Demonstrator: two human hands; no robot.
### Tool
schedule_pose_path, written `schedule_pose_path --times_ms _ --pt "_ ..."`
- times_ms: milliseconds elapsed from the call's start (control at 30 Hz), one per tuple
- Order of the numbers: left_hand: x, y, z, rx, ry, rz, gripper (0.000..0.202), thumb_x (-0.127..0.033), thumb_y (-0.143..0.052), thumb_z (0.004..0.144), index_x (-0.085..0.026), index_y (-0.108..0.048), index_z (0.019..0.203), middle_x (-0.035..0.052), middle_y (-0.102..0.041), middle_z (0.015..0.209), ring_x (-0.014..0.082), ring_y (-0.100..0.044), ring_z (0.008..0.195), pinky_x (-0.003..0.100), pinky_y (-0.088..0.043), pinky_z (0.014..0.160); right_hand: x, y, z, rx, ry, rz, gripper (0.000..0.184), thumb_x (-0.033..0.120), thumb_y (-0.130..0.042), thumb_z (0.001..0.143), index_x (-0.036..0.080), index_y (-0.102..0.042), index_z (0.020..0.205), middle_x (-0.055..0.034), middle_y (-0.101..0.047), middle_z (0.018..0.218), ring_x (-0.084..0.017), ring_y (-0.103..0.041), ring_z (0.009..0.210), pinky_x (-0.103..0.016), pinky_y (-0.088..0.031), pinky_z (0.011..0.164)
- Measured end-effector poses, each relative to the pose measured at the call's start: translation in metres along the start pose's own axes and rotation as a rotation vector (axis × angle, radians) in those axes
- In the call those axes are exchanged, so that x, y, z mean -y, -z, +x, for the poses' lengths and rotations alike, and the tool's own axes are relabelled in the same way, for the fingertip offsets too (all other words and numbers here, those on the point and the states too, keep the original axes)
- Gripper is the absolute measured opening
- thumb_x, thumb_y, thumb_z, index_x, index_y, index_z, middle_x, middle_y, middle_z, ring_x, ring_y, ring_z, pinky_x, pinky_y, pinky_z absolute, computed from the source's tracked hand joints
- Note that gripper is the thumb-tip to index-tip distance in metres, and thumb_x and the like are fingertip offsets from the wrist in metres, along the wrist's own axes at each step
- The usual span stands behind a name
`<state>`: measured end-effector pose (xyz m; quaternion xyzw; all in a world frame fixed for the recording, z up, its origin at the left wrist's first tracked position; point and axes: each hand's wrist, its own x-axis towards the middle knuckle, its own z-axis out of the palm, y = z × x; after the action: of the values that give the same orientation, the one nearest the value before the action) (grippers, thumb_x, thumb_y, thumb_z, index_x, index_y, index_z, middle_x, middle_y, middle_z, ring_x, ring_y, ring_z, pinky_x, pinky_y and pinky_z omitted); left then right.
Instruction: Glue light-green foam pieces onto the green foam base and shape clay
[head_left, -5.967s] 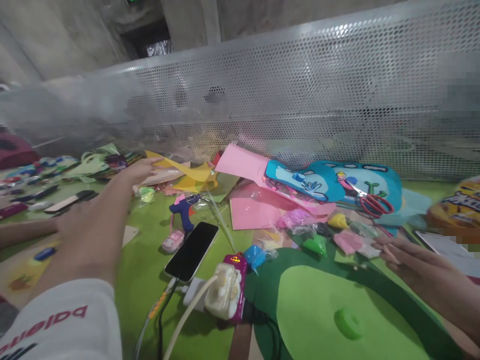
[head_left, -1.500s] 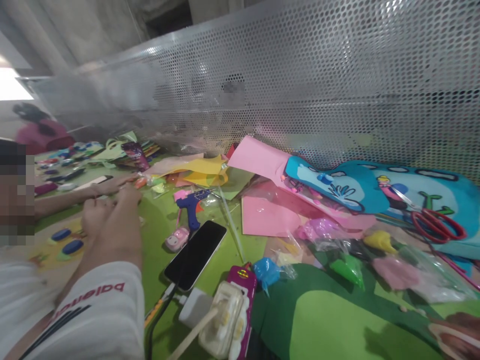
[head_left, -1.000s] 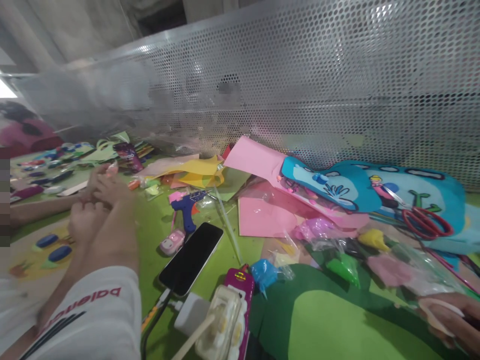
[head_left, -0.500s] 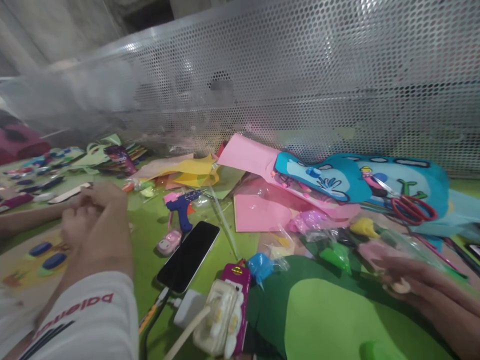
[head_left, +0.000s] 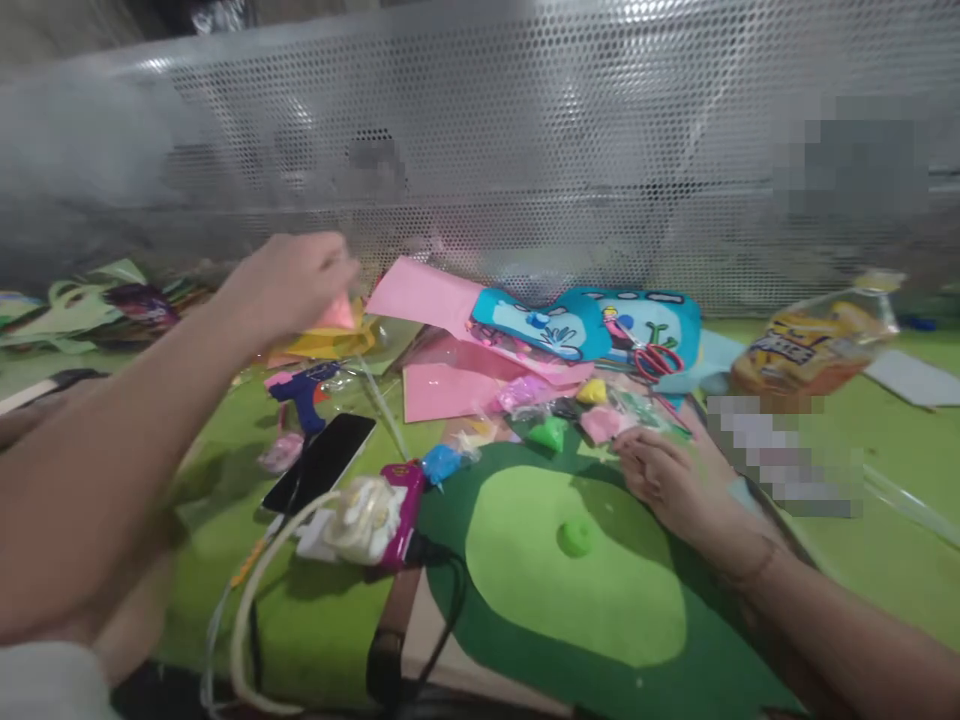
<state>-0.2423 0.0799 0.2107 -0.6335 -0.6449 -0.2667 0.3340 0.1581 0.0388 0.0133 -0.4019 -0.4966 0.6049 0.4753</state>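
Note:
My left hand (head_left: 289, 285) is raised above the table's left side, its fingers pinched on a small pink piece (head_left: 337, 315). Below it lie a blue glue gun (head_left: 304, 385) and yellow sheets (head_left: 330, 345). My right hand (head_left: 664, 480) rests palm down on the dark green felt (head_left: 517, 640), fingers lying flat and holding nothing I can see. Just beyond its fingertips are small bags of coloured clay: green (head_left: 551, 433), pink (head_left: 600, 422), yellow (head_left: 592, 390). A small green lump (head_left: 576, 537) sits on the felt's light green oval.
A black phone (head_left: 319, 475) and a plugged power strip (head_left: 367, 515) with cables lie at front left. Pink sheets (head_left: 442, 390), a blue felt picture (head_left: 592, 325) with red scissors (head_left: 656, 360) and a snack bag (head_left: 814, 345) lie behind. A perforated metal panel (head_left: 525, 200) walls the back.
My left hand has lifted from the far left and swung right, now pinching a pink piece. My right hand has settled flat on the green felt. The view has turned right.

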Motion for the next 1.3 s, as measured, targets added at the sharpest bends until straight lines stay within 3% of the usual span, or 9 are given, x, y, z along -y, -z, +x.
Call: schedule_pose_path --times_ms 167,267,400,467,567,667,867,1133,1300 --pt "-0.115 0.102 -0.090 0.214 -0.398 -0.269 0.006 -0.026 -0.037 0.067 -0.021 -0.039 0.064 -0.0051 -0.037 0.049 0.0083 -0.034 0.042 0.020 -0.025 0.050 0.009 -0.004 -0.013 0.090 -0.023 -0.037 0.023 0.043 -0.059 0.079 0.021 -0.054 0.079 0.0074 -0.032 0.051 -0.005 -0.021 0.037 -0.020 -0.012 0.035" --pt "-0.167 0.118 -0.143 0.473 -0.279 -0.541 0.009 -0.023 -0.037 0.080 -0.023 -0.039 0.072 -0.0040 -0.048 0.054 0.0113 -0.042 0.044 0.024 -0.028 0.045 0.014 -0.006 -0.024 0.186 0.065 -0.146 0.026 0.045 -0.055 0.083 0.020 -0.056 0.085 0.0058 -0.039 0.056 -0.004 -0.026 0.039 -0.019 -0.016 0.035" --pt "-0.204 0.076 -0.171 0.684 0.045 -0.775 0.033 -0.035 -0.062 0.072 -0.023 -0.053 0.102 0.0000 -0.065 0.082 0.0157 -0.061 0.070 0.025 -0.044 0.060 0.024 -0.005 -0.034 0.297 0.241 -0.334 0.026 0.042 -0.052 0.086 0.020 -0.058 0.098 0.0017 -0.051 0.067 -0.005 -0.035 0.045 -0.019 -0.027 0.039" --pt "-0.214 0.046 -0.170 0.715 0.189 -0.837 0.040 -0.035 -0.071 0.064 -0.021 -0.057 0.098 0.0027 -0.067 0.089 0.0175 -0.063 0.075 0.027 -0.046 0.065 0.029 -0.005 -0.036 0.316 0.374 -0.452 0.026 0.038 -0.053 0.086 0.021 -0.060 0.104 -0.0037 -0.059 0.085 -0.008 -0.045 0.054 -0.021 -0.035 0.045" --pt "-0.226 0.009 -0.161 0.792 0.250 -0.924 0.033 -0.029 -0.073 0.061 -0.018 -0.059 0.088 0.0026 -0.068 0.083 0.0176 -0.063 0.075 0.026 -0.047 0.066 0.031 -0.004 -0.033 0.291 0.561 -0.624 0.026 0.034 -0.054 0.086 0.021 -0.063 0.107 -0.0089 -0.061 0.106 -0.012 -0.055 0.066 -0.024 -0.045 0.054" --pt "-0.238 -0.013 -0.153 0.787 0.243 -0.895 0.031 -0.028 -0.074 0.059 -0.018 -0.057 0.084 0.0016 -0.066 0.076 0.0181 -0.063 0.072 0.026 -0.046 0.063 0.026 0.000 -0.023 0.201 0.700 -0.726 0.022 0.029 -0.052 0.087 0.020 -0.067 0.100 -0.0091 -0.067 0.097 -0.017 -0.061 0.078 -0.029 -0.050 0.067" --pt "-0.244 -0.036 -0.145 0.702 0.004 -0.818 0.040 -0.024 -0.067 0.064 -0.020 -0.053 0.101 -0.0006 -0.061 0.068 0.0196 -0.061 0.067 0.027 -0.041 0.059 0.028 0.006 -0.008 0.154 0.638 -0.907 0.022 0.023 -0.050 0.087 0.023 -0.073 0.088 -0.0070 -0.071 0.088 -0.020 -0.064 0.079 -0.031 -0.048 0.070" --pt "-0.233 -0.053 -0.154 0.682 -0.011 -0.813 0.036 -0.021 -0.063 0.066 -0.019 -0.054 0.101 0.0009 -0.061 0.067 0.0210 -0.060 0.068 0.028 -0.040 0.058 0.031 -0.001 0.004 0.285 0.446 -1.060 0.021 0.020 -0.052 0.083 0.021 -0.073 0.082 -0.0057 -0.071 0.079 -0.018 -0.060 0.067 -0.027 -0.041 0.060" --pt "-0.232 -0.060 -0.160 0.644 0.031 -0.888 0.037 -0.015 -0.063 0.066 -0.020 -0.052 0.101 0.0021 -0.063 0.076 0.0203 -0.061 0.076 0.030 -0.046 0.068 0.013 0.002 0.010 0.231 0.532 -1.029 0.018 0.021 -0.053 0.083 0.020 -0.070 0.079 -0.0059 -0.069 0.076 -0.017 -0.058 0.067 -0.027 -0.040 0.061"
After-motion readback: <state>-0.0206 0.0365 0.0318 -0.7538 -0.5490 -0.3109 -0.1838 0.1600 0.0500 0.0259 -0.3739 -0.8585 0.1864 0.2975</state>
